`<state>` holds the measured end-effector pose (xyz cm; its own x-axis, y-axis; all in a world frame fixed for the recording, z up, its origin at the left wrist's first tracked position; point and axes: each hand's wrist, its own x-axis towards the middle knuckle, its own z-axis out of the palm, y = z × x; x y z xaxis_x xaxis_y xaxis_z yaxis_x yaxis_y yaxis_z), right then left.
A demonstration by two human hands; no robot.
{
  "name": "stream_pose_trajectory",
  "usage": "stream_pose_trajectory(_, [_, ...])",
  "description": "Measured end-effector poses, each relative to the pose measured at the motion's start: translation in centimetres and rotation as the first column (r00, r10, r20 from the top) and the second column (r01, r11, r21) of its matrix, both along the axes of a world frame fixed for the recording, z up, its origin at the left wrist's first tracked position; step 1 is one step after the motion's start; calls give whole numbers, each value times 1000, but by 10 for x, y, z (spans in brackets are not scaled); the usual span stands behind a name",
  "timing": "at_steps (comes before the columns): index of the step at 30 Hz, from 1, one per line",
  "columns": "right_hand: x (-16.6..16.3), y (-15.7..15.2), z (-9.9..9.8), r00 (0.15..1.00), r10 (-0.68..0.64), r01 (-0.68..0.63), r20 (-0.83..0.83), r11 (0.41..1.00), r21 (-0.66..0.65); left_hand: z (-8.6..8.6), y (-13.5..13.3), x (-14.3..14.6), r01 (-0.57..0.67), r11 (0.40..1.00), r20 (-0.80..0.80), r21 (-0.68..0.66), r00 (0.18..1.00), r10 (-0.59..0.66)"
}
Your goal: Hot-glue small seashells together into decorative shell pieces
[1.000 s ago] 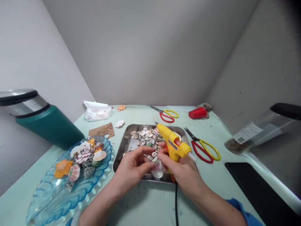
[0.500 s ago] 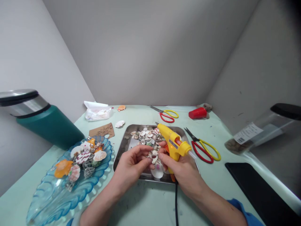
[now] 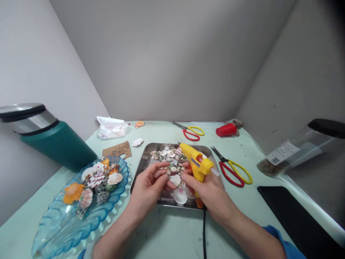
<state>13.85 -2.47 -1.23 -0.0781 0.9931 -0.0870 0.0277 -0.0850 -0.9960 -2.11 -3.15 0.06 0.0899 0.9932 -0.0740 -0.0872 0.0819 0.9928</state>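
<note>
My right hand [image 3: 218,199] is wrapped around a yellow hot glue gun [image 3: 198,163], its nozzle pointing away over the tray and its black cord [image 3: 204,233] hanging toward me. My left hand [image 3: 148,185] is curled with thumb and fingers drawn together. Something small and pale seems to be at its fingertips, but I cannot make it out against the shells behind. Both hands are over a metal tray [image 3: 137,176] with many small shells [image 3: 168,153] at its far side. A larger white shell [image 3: 180,196] lies near the tray's front edge.
At left, a blue glass dish [image 3: 61,225] holds shells and stones beside a green bottle [image 3: 58,144]. Scissors [image 3: 233,171] lie right of the tray, with another pair of scissors [image 3: 191,131] behind. A red cup [image 3: 225,130], a clear jar [image 3: 291,154] and a black flat object [image 3: 291,216] are also there.
My hands have moved slightly apart, the left one a little leftward. Small shells that were between my fingertips are now less distinct. The glue gun has shifted slightly left.
</note>
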Motion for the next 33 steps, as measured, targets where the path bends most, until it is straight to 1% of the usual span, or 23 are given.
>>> stream_pose_trajectory(2, [7, 3, 3, 971, 11, -23, 237, 999, 48, 0, -1, 0, -69, 997, -11, 31, 998, 69])
stream_pose_trajectory(3, [10, 4, 6, 923, 13, -53, 386, 994, 93, 0, -1, 0, -94, 995, -17, 45, 995, 95])
stream_pose_trajectory(4, [14, 4, 9, 847, 11, -104, 532, 984, 146, 0, -1, 0, -110, 992, -21, 60, 994, 111])
stream_pose_trajectory(5, [18, 5, 12, 749, 9, -176, 662, 967, 186, 0, -1, 0, -116, 990, -22, 75, 993, 118])
stream_pose_trajectory(7, [23, 4, 17, 524, -34, -279, 851, 937, 209, -2, -1, -1, -116, 989, -18, 97, 993, 118])
stream_pose_trajectory(9, [26, 3, 19, 312, -87, -297, 946, 937, 184, -3, 0, -1, -112, 988, -10, 109, 993, 114])
stream_pose_trajectory(10, [27, 2, 20, 228, -103, -290, 968, 942, 169, -4, 0, -1, -111, 987, -6, 112, 994, 113])
stream_pose_trajectory(11, [27, 2, 20, 168, -111, -287, 980, 945, 156, -4, 0, -1, -110, 988, -2, 112, 994, 111])
stream_pose_trajectory(12, [28, 1, 22, 135, -108, -296, 985, 944, 144, -4, 1, -1, -110, 987, 3, 114, 994, 110])
stream_pose_trajectory(13, [29, 1, 24, 124, -96, -317, 988, 939, 131, -4, 1, 0, -110, 987, 11, 117, 994, 109])
stream_pose_trajectory(16, [33, -3, 36, 144, -57, -376, 988, 920, 107, -3, 0, 1, -101, 986, 40, 132, 995, 96])
stream_pose_trajectory(17, [34, -4, 42, 161, -61, -380, 985, 917, 119, -2, -1, 1, -96, 985, 55, 142, 995, 89])
stream_pose_trajectory(18, [35, -5, 47, 200, -82, -379, 976, 912, 154, -1, -2, 1, -91, 984, 71, 151, 994, 81])
stream_pose_trajectory(19, [35, -5, 52, 277, -107, -378, 955, 902, 210, 0, -3, 1, -86, 984, 90, 156, 993, 72])
stream_pose_trajectory(21, [31, -5, 58, 495, -131, -349, 859, 875, 335, 3, -5, 1, -77, 986, 129, 149, 990, 58])
stream_pose_trajectory(22, [28, -4, 60, 602, -118, -323, 789, 868, 376, 5, -6, 1, -72, 988, 146, 139, 988, 52])
stream_pose_trajectory(23, [24, -2, 60, 688, -84, -304, 721, 869, 391, 6, -6, 1, -69, 989, 160, 130, 986, 48])
stream_pose_trajectory(25, [15, 2, 58, 798, 3, -281, 603, 887, 367, 8, -7, 1, -62, 990, 181, 125, 983, 38])
stream_pose_trajectory(28, [4, 7, 51, 883, 92, -263, 460, 909, 323, 8, -7, 1, -57, 990, 196, 132, 980, 30])
stream_pose_trajectory(30, [1, 9, 46, 909, 119, -251, 399, 921, 298, 6, -6, 0, -47, 990, 192, 131, 981, 21])
stream_pose_trajectory(33, [-2, 11, 41, 925, 164, -252, 343, 940, 231, 4, -4, 0, -27, 991, 172, 129, 985, 4])
